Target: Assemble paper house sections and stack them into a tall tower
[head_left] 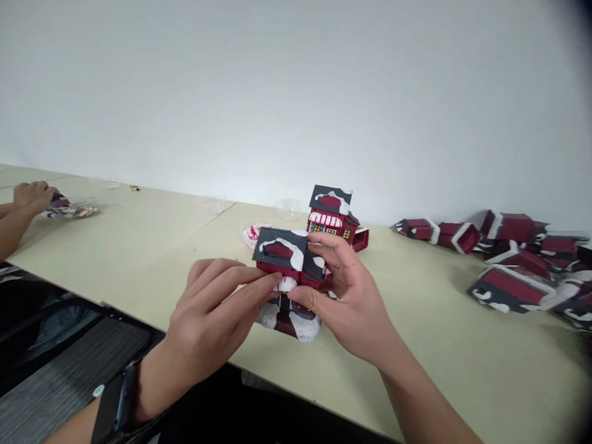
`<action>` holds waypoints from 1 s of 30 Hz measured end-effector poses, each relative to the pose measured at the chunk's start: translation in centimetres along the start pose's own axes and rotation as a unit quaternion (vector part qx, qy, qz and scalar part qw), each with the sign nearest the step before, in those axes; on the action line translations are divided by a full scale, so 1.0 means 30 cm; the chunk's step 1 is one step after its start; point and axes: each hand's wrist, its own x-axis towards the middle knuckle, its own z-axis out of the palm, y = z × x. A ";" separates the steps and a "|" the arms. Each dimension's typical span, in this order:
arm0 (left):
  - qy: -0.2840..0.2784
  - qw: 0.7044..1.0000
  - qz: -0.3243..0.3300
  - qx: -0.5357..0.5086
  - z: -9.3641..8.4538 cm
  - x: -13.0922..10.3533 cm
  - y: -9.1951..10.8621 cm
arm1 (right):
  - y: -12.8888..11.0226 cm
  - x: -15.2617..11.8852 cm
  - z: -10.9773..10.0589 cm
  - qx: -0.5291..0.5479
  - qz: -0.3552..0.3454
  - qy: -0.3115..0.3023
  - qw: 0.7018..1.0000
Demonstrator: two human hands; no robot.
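A small dark-red toy house (277, 248) with a dark, snow-patched roof and a snowy base is between my hands, near the table's front edge. My right hand (345, 290) is wrapped round its right side, thumb at the front. My left hand (222, 308) has its fingertips pressed on the red-and-white awning (285, 284) at the house front, and they cover part of it. Just behind stands a similar toy house (330, 203), upright. To its left lies a small heap of red-and-white striped pieces (256, 235), partly hidden by the roof of the held house.
Several red and dark house parts (513, 259) are piled on the right of the table (416, 370). Clear plastic dishes (289, 208) stand near the wall. At far left another person's hand (34, 196) is beside a clear tray of pieces (74, 209).
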 end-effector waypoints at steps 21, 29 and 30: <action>0.021 0.931 -0.264 -0.251 0.093 -0.003 0.045 | 0.075 -0.018 0.067 -0.106 -0.097 0.142 0.979; 0.028 0.885 -0.327 -0.329 0.120 -0.026 0.040 | 0.104 -0.019 0.086 -0.157 -0.210 0.166 0.951; 0.027 0.886 -0.327 -0.327 0.120 -0.031 0.037 | 0.108 -0.018 0.089 -0.161 -0.218 0.167 0.948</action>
